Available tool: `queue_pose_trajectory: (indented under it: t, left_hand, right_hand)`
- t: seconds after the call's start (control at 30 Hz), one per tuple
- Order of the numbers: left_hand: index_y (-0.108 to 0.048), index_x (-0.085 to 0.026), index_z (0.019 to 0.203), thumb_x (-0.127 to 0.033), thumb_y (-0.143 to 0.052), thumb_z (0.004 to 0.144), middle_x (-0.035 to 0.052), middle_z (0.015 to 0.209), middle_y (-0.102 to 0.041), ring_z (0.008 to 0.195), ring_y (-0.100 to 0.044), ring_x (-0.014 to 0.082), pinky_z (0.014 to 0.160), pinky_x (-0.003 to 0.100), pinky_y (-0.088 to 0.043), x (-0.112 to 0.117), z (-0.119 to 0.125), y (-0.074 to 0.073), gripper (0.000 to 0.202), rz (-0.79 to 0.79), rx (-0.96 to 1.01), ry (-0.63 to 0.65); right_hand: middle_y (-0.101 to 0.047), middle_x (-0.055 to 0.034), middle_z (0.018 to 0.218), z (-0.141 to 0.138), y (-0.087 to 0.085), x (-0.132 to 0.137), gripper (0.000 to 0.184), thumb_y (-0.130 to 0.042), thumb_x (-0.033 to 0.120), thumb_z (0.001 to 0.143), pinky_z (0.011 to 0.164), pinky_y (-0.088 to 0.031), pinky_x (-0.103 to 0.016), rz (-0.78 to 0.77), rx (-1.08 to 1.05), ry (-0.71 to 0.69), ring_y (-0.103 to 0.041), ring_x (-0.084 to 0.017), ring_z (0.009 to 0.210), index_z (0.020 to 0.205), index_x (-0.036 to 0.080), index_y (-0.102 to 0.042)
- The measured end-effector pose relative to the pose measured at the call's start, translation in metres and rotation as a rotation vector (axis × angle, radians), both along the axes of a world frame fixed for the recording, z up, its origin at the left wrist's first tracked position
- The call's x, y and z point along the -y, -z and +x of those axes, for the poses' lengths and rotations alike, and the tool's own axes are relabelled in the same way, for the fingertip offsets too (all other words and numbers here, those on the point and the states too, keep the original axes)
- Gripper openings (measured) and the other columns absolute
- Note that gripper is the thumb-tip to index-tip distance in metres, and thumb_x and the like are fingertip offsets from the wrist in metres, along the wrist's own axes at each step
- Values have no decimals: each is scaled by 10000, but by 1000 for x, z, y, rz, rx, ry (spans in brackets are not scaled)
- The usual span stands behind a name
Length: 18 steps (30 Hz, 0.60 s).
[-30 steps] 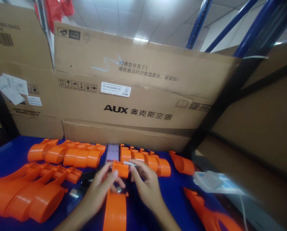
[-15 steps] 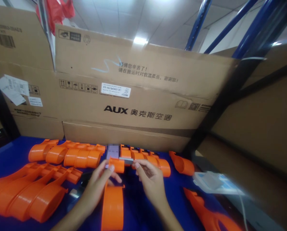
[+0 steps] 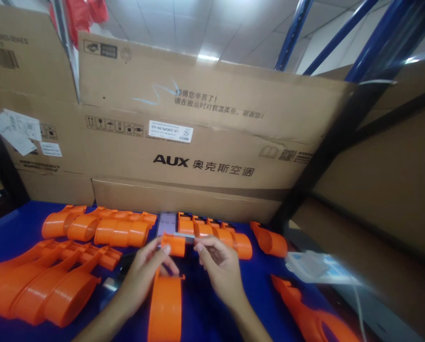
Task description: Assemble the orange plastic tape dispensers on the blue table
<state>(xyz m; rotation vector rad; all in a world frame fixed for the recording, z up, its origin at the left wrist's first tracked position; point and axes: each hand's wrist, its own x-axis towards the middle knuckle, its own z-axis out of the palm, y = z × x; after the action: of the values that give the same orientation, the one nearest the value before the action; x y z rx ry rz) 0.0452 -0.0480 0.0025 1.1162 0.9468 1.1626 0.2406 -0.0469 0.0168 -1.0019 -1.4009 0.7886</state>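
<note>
My left hand [image 3: 151, 266] is closed on an orange plastic part [image 3: 165, 308], its thumb pressed on the short tube-like end [image 3: 174, 246]. Below that end, the part widens into a broad curved band; my fingers hide where the two join. In my right hand [image 3: 219, 266], thumb and forefinger pinch a thin grey strip [image 3: 186, 237], which looks like metal. The strip lies level along the top right of the tube-like end. Whether it sits inside that end or only against it, I cannot tell.
Similar orange parts stand in rows at the back left [image 3: 121, 232], front left [image 3: 37, 285] and behind my right hand [image 3: 243, 244]. Another lies at the right front [image 3: 315, 318]. A phone-like screen [image 3: 167, 223] stands behind my hands. A cardboard wall [image 3: 212, 142] closes the back; a white power strip [image 3: 319, 268] lies right.
My right hand and the grey strip have shifted slightly left, so the strip overlaps the orange part's end more. The left hand keeps its hold.
</note>
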Motion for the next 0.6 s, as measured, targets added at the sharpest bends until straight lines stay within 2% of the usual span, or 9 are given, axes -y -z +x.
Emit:
queue_pose_trajectory:
  t: [0.13,0.27,0.43,0.5,0.6]
  left_hand:
    - [-631,-175,1120,-555,-627,862,51,717,-758,517,-607,153,511,237,-420,4,1,-1,459,18,-10,14]
    - [-631,-165,1140,-538,-608,886,52,711,-748,538,-611,156,519,239,-415,6,2,-1,452,46,-39,49]
    - [-638,-165,1156,-520,-624,884,45,698,-744,546,-603,155,539,238,-413,5,1,-5,448,62,-48,45]
    - [-668,-169,1065,-525,-643,864,40,689,-739,526,-592,153,532,240,-408,2,-2,-8,410,45,-11,3]
    - [-689,-160,787,-556,-647,839,44,636,-709,510,-579,156,524,249,-401,-3,-11,-13,401,6,77,-91]
  right_hand:
    - [-647,-19,764,-2,3,1,217,-706,396,881,531,-455,-238,-1,8,-23,-553,-124,588,932,186,-732]
    - [-630,-14,773,-6,5,3,189,-697,364,894,581,-468,-242,6,30,-53,-564,-129,635,936,183,-730]
    - [-680,-47,894,-9,4,4,181,-619,315,948,679,-515,-278,46,104,-119,-634,-169,752,1049,196,-710]
    - [-698,-61,982,-9,3,3,233,-570,276,969,730,-525,-298,97,202,-134,-652,-186,821,1163,220,-686]
    - [-691,-79,1108,-9,4,2,398,-480,142,961,857,-508,-342,175,467,-138,-631,-212,972,1318,254,-617]
